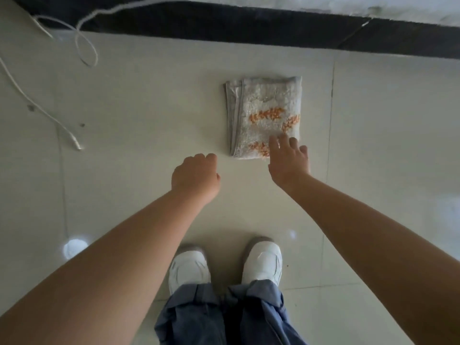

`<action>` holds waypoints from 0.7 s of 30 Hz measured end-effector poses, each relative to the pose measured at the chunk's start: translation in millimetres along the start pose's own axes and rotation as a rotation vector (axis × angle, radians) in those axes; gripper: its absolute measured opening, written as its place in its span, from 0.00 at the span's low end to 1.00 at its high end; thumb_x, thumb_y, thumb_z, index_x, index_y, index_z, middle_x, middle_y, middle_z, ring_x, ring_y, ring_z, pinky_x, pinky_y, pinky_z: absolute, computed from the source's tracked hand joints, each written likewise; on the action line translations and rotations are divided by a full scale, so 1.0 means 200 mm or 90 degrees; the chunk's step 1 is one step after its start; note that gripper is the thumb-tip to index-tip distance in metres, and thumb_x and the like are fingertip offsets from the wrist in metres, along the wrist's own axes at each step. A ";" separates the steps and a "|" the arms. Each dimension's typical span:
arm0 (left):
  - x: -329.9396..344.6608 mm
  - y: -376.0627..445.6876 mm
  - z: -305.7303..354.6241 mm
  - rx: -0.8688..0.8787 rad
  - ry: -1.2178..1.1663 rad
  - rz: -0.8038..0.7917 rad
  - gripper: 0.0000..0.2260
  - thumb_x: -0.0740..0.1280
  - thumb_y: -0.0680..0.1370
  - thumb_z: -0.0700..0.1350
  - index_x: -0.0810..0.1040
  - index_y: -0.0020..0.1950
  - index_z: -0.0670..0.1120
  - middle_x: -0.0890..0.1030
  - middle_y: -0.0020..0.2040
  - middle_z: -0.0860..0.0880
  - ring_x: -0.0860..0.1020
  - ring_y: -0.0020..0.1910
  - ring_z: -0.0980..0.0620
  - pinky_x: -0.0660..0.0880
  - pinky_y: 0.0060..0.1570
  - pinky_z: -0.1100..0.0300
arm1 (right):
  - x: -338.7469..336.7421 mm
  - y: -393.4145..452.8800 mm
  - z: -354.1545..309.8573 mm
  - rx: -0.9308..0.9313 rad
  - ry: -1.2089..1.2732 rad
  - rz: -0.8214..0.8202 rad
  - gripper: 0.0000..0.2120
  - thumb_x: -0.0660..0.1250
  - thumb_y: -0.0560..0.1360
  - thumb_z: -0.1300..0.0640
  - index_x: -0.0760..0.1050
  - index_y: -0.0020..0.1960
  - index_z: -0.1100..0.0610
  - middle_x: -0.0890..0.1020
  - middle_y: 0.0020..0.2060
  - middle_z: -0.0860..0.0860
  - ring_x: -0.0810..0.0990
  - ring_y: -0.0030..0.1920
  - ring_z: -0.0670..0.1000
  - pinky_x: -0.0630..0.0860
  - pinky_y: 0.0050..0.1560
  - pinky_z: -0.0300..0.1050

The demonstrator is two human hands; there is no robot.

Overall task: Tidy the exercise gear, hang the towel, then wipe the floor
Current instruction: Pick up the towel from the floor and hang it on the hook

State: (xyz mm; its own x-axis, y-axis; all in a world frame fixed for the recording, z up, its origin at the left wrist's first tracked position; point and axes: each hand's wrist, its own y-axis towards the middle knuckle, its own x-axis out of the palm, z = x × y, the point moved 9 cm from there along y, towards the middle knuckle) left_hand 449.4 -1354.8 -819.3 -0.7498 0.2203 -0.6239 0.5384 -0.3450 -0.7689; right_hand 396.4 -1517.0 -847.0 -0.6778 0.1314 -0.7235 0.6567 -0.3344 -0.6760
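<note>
The folded cloth [263, 115], pale and fluffy with orange markings and a grey hemmed edge along its left side, lies flat on the floor [139, 100] in front of the person, a little to the right of centre. The right hand [288, 160] is over its near right corner with fingers spread and extended, the fingertips overlapping the near edge; whether they actually press on the fabric cannot be told, as the hand is blurred. The left hand [195, 174] hovers just beside the cloth's near left corner, apart from it, its fingers curled under into a loose fist that holds nothing. Both bare forearms reach forward from the lower corners of the view. Below them stand two white shoes [224, 265] side by side on the pale glossy tiles, under blue trouser legs [224, 317]. A white cable [49, 95] trails and loops across the floor at the far left, well apart from the cloth. Beyond the cloth, a dark band [224, 28] runs along the foot of the wall.
</note>
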 end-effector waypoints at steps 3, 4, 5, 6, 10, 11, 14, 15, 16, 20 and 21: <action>0.02 0.09 0.00 0.016 -0.001 0.012 0.15 0.57 0.81 0.46 0.68 0.66 0.42 0.73 0.61 0.42 0.72 0.62 0.42 0.71 0.54 0.53 | -0.02 0.11 -0.01 -0.042 -0.089 0.068 0.22 0.57 0.76 0.65 0.62 0.70 0.60 0.68 0.67 0.57 0.66 0.67 0.58 0.62 0.67 0.54; 0.02 0.10 0.00 0.017 -0.006 0.012 0.16 0.57 0.81 0.46 0.68 0.66 0.42 0.73 0.62 0.42 0.72 0.62 0.42 0.71 0.55 0.53 | -0.03 0.12 -0.03 -0.065 -0.104 0.086 0.20 0.56 0.76 0.65 0.65 0.68 0.60 0.71 0.64 0.57 0.68 0.65 0.58 0.62 0.67 0.54; 0.02 0.10 -0.01 0.014 -0.017 0.010 0.16 0.57 0.81 0.46 0.68 0.67 0.42 0.73 0.63 0.42 0.71 0.63 0.42 0.71 0.56 0.53 | -0.04 0.12 -0.03 -0.078 -0.098 0.097 0.18 0.55 0.76 0.66 0.68 0.65 0.60 0.74 0.60 0.57 0.70 0.63 0.58 0.63 0.65 0.53; 0.01 0.09 -0.02 0.006 -0.031 0.007 0.16 0.57 0.81 0.47 0.67 0.68 0.43 0.72 0.64 0.43 0.71 0.64 0.42 0.71 0.57 0.52 | -0.06 0.10 -0.02 -0.071 -0.069 0.101 0.17 0.55 0.75 0.66 0.71 0.62 0.60 0.76 0.58 0.56 0.72 0.60 0.57 0.64 0.64 0.51; -0.05 -0.08 -0.01 -0.020 -0.092 -0.014 0.17 0.58 0.81 0.47 0.69 0.68 0.44 0.73 0.64 0.43 0.71 0.64 0.43 0.71 0.59 0.52 | -0.26 -0.08 0.09 -0.004 0.158 0.105 0.12 0.58 0.76 0.64 0.74 0.57 0.61 0.77 0.53 0.56 0.74 0.56 0.57 0.65 0.60 0.48; -0.08 -0.14 0.01 -0.024 -0.110 -0.018 0.17 0.58 0.81 0.47 0.68 0.68 0.44 0.73 0.64 0.43 0.72 0.64 0.43 0.71 0.58 0.52 | -0.33 -0.15 0.11 0.002 0.213 0.103 0.11 0.59 0.76 0.63 0.74 0.56 0.62 0.78 0.53 0.57 0.74 0.55 0.58 0.66 0.59 0.48; -0.22 -0.36 0.09 -0.033 -0.186 -0.009 0.19 0.59 0.80 0.49 0.66 0.71 0.45 0.73 0.64 0.44 0.72 0.64 0.44 0.71 0.59 0.52 | -0.54 -0.40 0.16 -0.006 0.337 0.111 0.09 0.61 0.76 0.63 0.75 0.53 0.65 0.79 0.51 0.59 0.75 0.53 0.59 0.68 0.56 0.48; -0.29 -0.44 0.11 -0.034 -0.213 0.004 0.20 0.60 0.80 0.49 0.66 0.71 0.46 0.73 0.64 0.44 0.72 0.64 0.44 0.71 0.59 0.52 | -0.62 -0.50 0.18 -0.008 0.376 0.116 0.08 0.62 0.76 0.63 0.76 0.51 0.66 0.79 0.50 0.59 0.76 0.52 0.60 0.69 0.54 0.48; -0.38 -0.52 0.14 -0.034 -0.236 0.021 0.21 0.60 0.80 0.49 0.65 0.72 0.46 0.73 0.65 0.44 0.72 0.65 0.44 0.71 0.60 0.52 | -0.69 -0.60 0.20 -0.005 0.418 0.119 0.08 0.63 0.75 0.63 0.76 0.50 0.67 0.79 0.49 0.60 0.76 0.51 0.59 0.70 0.53 0.48; -0.72 -0.87 0.23 -0.013 -0.294 0.067 0.22 0.62 0.79 0.49 0.65 0.73 0.46 0.73 0.67 0.45 0.71 0.66 0.46 0.69 0.62 0.54 | -1.00 -1.01 0.31 0.022 0.539 0.104 0.06 0.64 0.74 0.66 0.77 0.48 0.68 0.80 0.46 0.60 0.72 0.43 0.52 0.65 0.42 0.40; -0.80 -0.97 0.26 0.000 -0.301 0.074 0.21 0.63 0.79 0.48 0.68 0.71 0.46 0.74 0.65 0.45 0.73 0.64 0.46 0.70 0.61 0.55 | -1.08 -1.11 0.34 0.029 0.559 0.103 0.06 0.65 0.74 0.66 0.77 0.48 0.68 0.80 0.45 0.59 0.71 0.43 0.51 0.65 0.42 0.39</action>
State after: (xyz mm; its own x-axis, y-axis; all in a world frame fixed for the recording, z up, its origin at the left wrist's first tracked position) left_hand 445.6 -1371.1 -562.8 -0.7777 -0.2580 -0.5732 0.6284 -0.3426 -0.6984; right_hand 373.9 -1534.9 -530.4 -0.0683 0.7406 -0.6684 0.6954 -0.4451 -0.5642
